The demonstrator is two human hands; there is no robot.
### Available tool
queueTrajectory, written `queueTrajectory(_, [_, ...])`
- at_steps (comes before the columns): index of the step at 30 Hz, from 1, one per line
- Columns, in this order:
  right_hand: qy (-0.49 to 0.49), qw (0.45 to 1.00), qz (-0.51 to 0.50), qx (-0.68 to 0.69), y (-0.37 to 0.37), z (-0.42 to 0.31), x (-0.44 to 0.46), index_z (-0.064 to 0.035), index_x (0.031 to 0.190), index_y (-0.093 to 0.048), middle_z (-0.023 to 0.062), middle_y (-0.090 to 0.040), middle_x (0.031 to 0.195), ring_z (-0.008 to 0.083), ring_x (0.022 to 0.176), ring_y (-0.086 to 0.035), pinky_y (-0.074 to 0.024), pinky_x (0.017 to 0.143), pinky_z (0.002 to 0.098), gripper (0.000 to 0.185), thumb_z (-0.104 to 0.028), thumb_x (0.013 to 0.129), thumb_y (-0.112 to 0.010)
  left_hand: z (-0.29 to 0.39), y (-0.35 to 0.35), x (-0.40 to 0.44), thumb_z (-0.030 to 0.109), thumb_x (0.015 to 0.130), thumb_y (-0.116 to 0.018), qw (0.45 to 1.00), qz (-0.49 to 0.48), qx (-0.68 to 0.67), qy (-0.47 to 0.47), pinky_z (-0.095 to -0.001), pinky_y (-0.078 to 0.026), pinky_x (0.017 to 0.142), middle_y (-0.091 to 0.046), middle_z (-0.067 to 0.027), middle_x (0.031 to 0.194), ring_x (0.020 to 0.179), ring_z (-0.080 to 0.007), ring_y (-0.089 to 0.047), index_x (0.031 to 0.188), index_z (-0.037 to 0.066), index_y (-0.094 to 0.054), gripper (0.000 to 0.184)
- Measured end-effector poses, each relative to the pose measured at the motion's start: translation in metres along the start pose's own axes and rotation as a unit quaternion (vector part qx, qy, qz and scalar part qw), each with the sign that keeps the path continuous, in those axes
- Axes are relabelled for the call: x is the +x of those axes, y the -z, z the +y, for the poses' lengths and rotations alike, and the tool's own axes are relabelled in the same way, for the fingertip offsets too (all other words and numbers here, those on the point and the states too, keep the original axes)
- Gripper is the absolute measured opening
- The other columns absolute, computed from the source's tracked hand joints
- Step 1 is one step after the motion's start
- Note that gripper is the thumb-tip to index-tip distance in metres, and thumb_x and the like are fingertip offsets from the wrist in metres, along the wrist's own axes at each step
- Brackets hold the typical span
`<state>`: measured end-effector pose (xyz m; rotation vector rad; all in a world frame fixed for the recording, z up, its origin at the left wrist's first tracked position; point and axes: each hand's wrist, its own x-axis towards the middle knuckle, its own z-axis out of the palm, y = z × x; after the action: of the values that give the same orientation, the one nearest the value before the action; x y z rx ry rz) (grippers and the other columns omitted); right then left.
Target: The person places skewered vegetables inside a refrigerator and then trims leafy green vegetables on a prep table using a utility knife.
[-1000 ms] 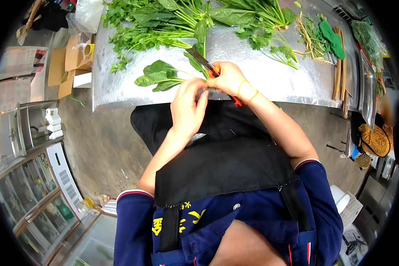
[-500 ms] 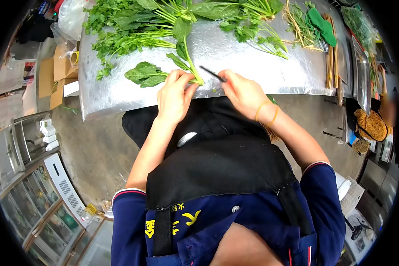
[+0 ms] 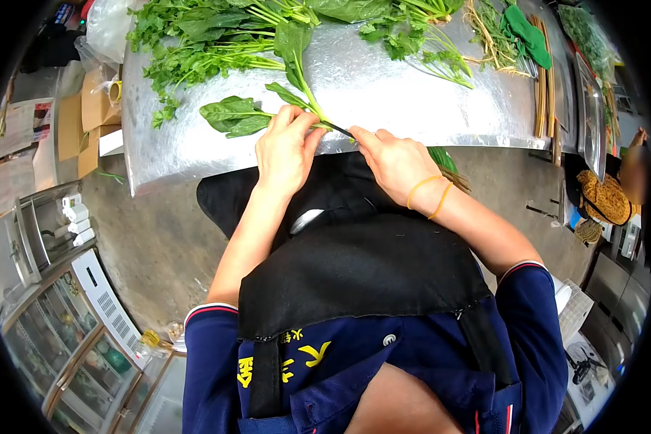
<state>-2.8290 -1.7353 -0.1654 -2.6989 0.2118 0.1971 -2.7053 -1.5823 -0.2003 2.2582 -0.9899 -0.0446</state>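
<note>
Near the front edge of the metal table [image 3: 217, 159], my left hand [image 3: 286, 155] is closed on a spinach plant [image 3: 293, 54]. Its broad leaves spread left and away from me, and the pale stem base points right. My right hand [image 3: 398, 163] grips a small dark-bladed knife [image 3: 338, 130], whose handle is hidden in the fingers. The blade meets the stem base just right of my left fingertips; whether it has cut in cannot be seen. Small green bits lie by the blade.
A pile of leafy greens [image 3: 202, 54] covers the table's far left. Loose herb stems [image 3: 441, 61], a green cloth-like item [image 3: 526, 36] and several brown sticks [image 3: 544, 101] lie to the right. A cardboard box [image 3: 87, 116] stands beyond the left edge. Another person is at far right.
My right hand has moved left and slightly down, bringing the knife from beside the spinach to its stem base. My left hand keeps its hold with little movement.
</note>
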Motion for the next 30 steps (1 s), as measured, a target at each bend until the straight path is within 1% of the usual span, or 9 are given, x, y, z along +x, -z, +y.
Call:
queueTrajectory(4, [-0.001, 0.997, -0.013, -0.080, 0.005, -0.012, 0.000, -0.0078, 0.118, -0.048, 0.0158, -0.061, 0.081, 0.0321, 0.069, -0.065, -0.0527, 0.059, 0.0414, 0.037, -0.009, 0.082, -0.052, 0.000, 0.000, 0.000, 0.015, 0.075, -0.072, 1.000, 0.002, -0.004, 0.002, -0.0342, -0.048, 0.066, -0.058, -0.0046, 0.087, 0.077, -0.0243, -0.061, 0.088, 0.008, -0.065, 0.017])
queueTrajectory(7, [-0.005, 0.994, -0.025, -0.105, 0.009, -0.017, 0.003, -0.0089, 0.124, -0.051, 0.0152, -0.059, 0.082, 0.0315, 0.065, -0.063, -0.0513, 0.058, 0.0410, 0.046, -0.006, 0.079, -0.053, -0.004, -0.002, 0.000, 0.016, 0.075, -0.072, 1.000, 0.006, -0.015, -0.008, -0.0344, -0.048, 0.066, -0.059, -0.0050, 0.087, 0.077, -0.0248, -0.061, 0.088, 0.008, -0.065, 0.017])
queueTrajectory(13, [0.007, 0.989, -0.034, -0.145, 0.007, -0.019, 0.009, -0.0078, 0.125, -0.048, 0.0156, -0.059, 0.081, 0.0302, 0.064, -0.064, -0.0517, 0.056, 0.0390, 0.047, -0.006, 0.078, -0.054, -0.006, -0.003, 0.001, 0.015, 0.075, -0.072, 0.999, 0.010, -0.030, -0.007, -0.0349, -0.048, 0.066, -0.059, -0.0057, 0.087, 0.077, -0.0257, -0.061, 0.088, 0.007, -0.064, 0.018])
queueTrajectory(19, [0.019, 0.985, -0.038, -0.168, 0.002, -0.012, 0.002, -0.0109, 0.125, -0.048, 0.0145, -0.060, 0.080, 0.0295, 0.063, -0.064, -0.0521, 0.055, 0.0386, 0.048, -0.007, 0.078, -0.055, -0.002, 0.002, 0.002, 0.013, 0.074, -0.071, 0.998, -0.026, -0.050, 0.035, -0.0379, -0.048, 0.070, -0.058, -0.0067, 0.086, 0.084, -0.0274, -0.060, 0.086, 0.005, -0.063, 0.017])
queueTrajectory(22, [0.014, 0.989, -0.024, -0.144, 0.005, 0.004, -0.017, -0.0125, 0.123, -0.049, 0.0132, -0.060, 0.080, 0.0296, 0.066, -0.064, -0.0520, 0.057, 0.0385, 0.042, -0.011, 0.082, -0.055, -0.005, 0.000, 0.001, 0.014, 0.075, -0.071, 0.999, -0.025, -0.042, 0.007, -0.0385, -0.048, 0.071, -0.058, -0.0070, 0.088, 0.086, -0.0283, -0.060, 0.089, 0.005, -0.062, 0.018])
queueTrajectory(25, [0.005, 0.997, -0.044, -0.056, 0.022, 0.016, -0.032, -0.0133, 0.121, -0.051, 0.0125, -0.061, 0.084, 0.0307, 0.071, -0.064, -0.0515, 0.062, 0.0390, 0.035, -0.016, 0.086, -0.056, -0.007, 0.002, -0.003, 0.014, 0.076, -0.071, 0.999, -0.012, 0.007, -0.052, -0.0354, -0.049, 0.067, -0.059, -0.0080, 0.095, 0.077, -0.0274, -0.060, 0.094, 0.006, -0.062, 0.021])
queueTrajectory(26, [-0.006, 1.000, 0.007, 0.021, 0.028, 0.020, -0.038, -0.0135, 0.120, -0.053, 0.0117, -0.062, 0.088, 0.0330, 0.076, -0.062, -0.0505, 0.065, 0.0402, 0.031, -0.017, 0.089, -0.056, -0.005, 0.005, -0.005, 0.014, 0.076, -0.071, 0.998, -0.028, 0.018, -0.050, -0.0365, -0.049, 0.068, -0.058, -0.0089, 0.099, 0.080, -0.0287, -0.060, 0.100, 0.007, -0.060, 0.028])
queueTrajectory(29, [-0.050, 0.990, 0.092, 0.099, 0.038, 0.037, -0.043, -0.0112, 0.115, -0.053, 0.0150, -0.064, 0.091, 0.0358, 0.080, -0.062, -0.0501, 0.068, 0.0429, 0.026, -0.017, 0.089, -0.053, 0.002, 0.009, -0.010, 0.007, 0.076, -0.067, 0.997, -0.031, 0.028, -0.065, -0.0376, -0.049, 0.070, -0.056, -0.0106, 0.107, 0.084, -0.0299, -0.060, 0.108, 0.009, -0.058, 0.033])
queueTrajectory(30, [-0.072, 0.984, 0.087, 0.135, 0.042, 0.043, -0.046, -0.0101, 0.114, -0.053, 0.0163, -0.064, 0.091, 0.0373, 0.081, -0.061, -0.0491, 0.069, 0.0443, 0.026, -0.014, 0.089, -0.053, 0.006, 0.011, -0.008, 0.004, 0.075, -0.065, 0.993, -0.039, 0.066, -0.090, -0.0382, -0.048, 0.070, -0.054, -0.0113, 0.110, 0.086, -0.0302, -0.059, 0.110, 0.010, -0.058, 0.036])
